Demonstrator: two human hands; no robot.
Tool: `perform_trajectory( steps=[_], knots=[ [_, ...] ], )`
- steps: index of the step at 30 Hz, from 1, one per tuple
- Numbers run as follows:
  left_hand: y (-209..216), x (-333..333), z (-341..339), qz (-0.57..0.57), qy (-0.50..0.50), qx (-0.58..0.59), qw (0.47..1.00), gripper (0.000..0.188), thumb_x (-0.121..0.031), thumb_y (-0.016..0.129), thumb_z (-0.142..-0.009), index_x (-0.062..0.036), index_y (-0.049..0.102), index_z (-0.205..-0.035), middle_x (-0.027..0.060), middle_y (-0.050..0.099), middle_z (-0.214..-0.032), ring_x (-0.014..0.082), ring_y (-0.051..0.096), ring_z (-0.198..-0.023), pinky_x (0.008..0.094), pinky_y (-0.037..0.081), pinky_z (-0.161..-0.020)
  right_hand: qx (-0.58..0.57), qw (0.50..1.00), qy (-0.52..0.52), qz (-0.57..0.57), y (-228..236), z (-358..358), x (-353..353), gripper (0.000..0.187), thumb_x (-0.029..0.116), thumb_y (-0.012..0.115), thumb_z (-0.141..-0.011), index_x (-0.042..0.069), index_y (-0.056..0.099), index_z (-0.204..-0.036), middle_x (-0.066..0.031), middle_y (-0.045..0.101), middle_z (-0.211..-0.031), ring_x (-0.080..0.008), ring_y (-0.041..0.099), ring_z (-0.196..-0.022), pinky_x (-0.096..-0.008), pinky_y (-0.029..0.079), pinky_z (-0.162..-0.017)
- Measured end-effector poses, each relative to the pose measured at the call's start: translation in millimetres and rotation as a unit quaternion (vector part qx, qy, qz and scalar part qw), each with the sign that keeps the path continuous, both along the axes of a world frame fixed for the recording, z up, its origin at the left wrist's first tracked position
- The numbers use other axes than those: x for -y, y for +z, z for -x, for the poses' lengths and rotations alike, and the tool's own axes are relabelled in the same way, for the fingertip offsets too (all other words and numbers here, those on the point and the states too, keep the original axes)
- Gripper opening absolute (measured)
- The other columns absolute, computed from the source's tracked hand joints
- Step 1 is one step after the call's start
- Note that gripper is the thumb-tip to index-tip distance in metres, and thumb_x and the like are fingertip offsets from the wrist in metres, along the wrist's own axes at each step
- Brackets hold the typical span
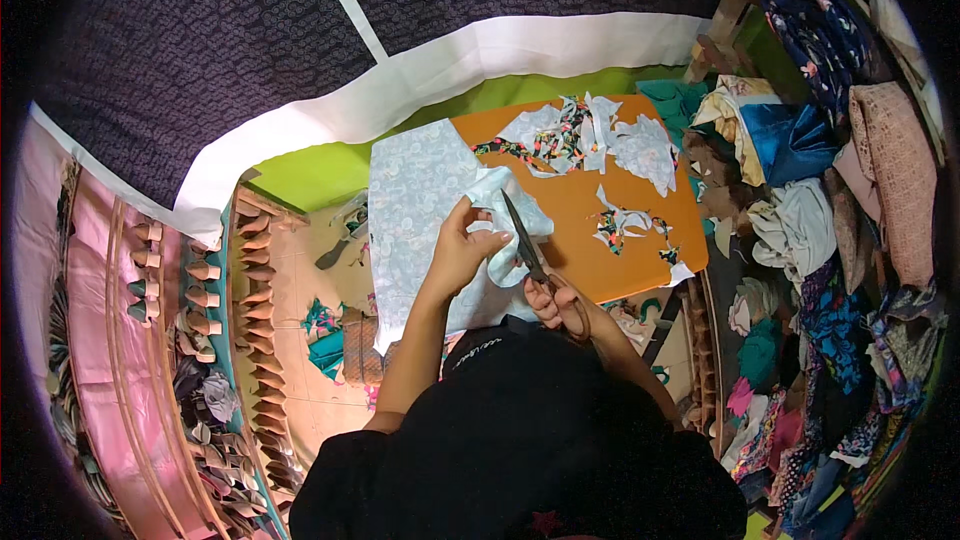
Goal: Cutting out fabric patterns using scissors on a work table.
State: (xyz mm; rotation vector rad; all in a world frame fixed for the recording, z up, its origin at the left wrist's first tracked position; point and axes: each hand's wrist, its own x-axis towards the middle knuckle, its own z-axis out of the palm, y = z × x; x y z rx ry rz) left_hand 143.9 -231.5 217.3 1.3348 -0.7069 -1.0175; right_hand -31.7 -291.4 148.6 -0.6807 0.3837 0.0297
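My left hand (462, 248) pinches the edge of a pale piece of fabric (531, 211) lifted above the table. In my right hand (556, 306) is a pair of dark scissors (522, 232), its blades pointing up and to the left across the pale fabric. Fingers wrap around the scissors' handles, partly hiding them. Under my left hand, a large grey-blue patterned cloth (415, 190) covers the left part of the orange table (600, 269) and hangs over its near edge.
Fabric scraps (565, 135) lie on the table's far side, with smaller scraps (622, 222) at right. Piled cloths (795, 220) crowd the right side. Rows of shoes (262, 310) stand on racks at left. A dark patterned curtain (250, 70) with white trim hangs beyond the table.
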Motion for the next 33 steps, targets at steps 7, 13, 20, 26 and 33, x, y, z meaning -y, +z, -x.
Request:
perform_trajectory(
  steps=[7,13,20,26,33],
  knots=[
    [-4.7,-0.9,-4.2,0.002,0.006,0.010,1.000,0.035,0.002,0.063,-0.067,-0.0014,0.038,-0.091,0.0087,0.044,-0.091,0.0132,0.056,-0.069,0.0200,0.043,-0.052,0.009,0.991,-0.044,0.125,8.1,6.6,-5.8,0.051,0.055,0.044,-0.070,0.008,0.039,-0.089,0.0052,0.034,-0.060,-0.0036,0.030,-0.048,-0.0170,0.024,-0.039],
    [-12.9,-3.7,-12.4,-0.003,-0.001,0.039,0.999,0.035,0.002,0.062,-0.067,-0.0006,0.039,-0.093,0.0084,0.045,-0.090,0.0136,0.056,-0.072,0.0204,0.045,-0.056,0.007,0.993,-0.065,0.099,14.6,8.8,-4.7,0.037,0.039,0.034,-0.086,0.004,0.047,-0.085,0.0022,0.041,-0.061,-0.0073,0.036,-0.053,-0.0172,0.028,-0.048],
    [-5.5,-5.3,-13.4,0.007,-0.054,0.034,0.998,0.044,0.004,0.063,-0.065,-0.0010,0.041,-0.104,0.0102,0.048,-0.097,0.0121,0.057,-0.069,0.0211,0.046,-0.057,-0.076,0.997,-0.005,0.016,6.2,10.9,1.5,0.036,0.040,0.036,-0.085,0.005,0.045,-0.089,0.0048,0.039,-0.062,-0.0047,0.034,-0.054,-0.0168,0.027,-0.045],
    [-5.5,-4.7,-10.1,0.006,-0.077,0.013,0.997,0.060,0.005,0.063,-0.064,-0.0028,0.036,-0.117,0.0105,0.047,-0.103,0.0094,0.056,-0.068,0.0196,0.045,-0.057,0.031,0.983,0.010,0.180,1.6,9.9,-2.0,0.044,0.051,0.040,-0.080,0.010,0.039,-0.097,0.0067,0.036,-0.068,-0.0026,0.032,-0.055,-0.0150,0.027,-0.045],
    [-4.5,-4.5,-10.3,-0.001,-0.082,0.042,0.996,0.058,0.004,0.063,-0.064,-0.0021,0.037,-0.115,0.0090,0.047,-0.102,0.0082,0.056,-0.067,0.0188,0.044,-0.056,-0.025,0.984,-0.001,0.174,0.2,8.0,-0.5,0.057,0.057,0.055,-0.066,0.008,0.039,-0.089,0.0059,0.032,-0.062,-0.0012,0.028,-0.050,-0.0134,0.024,-0.041]
  ],
)
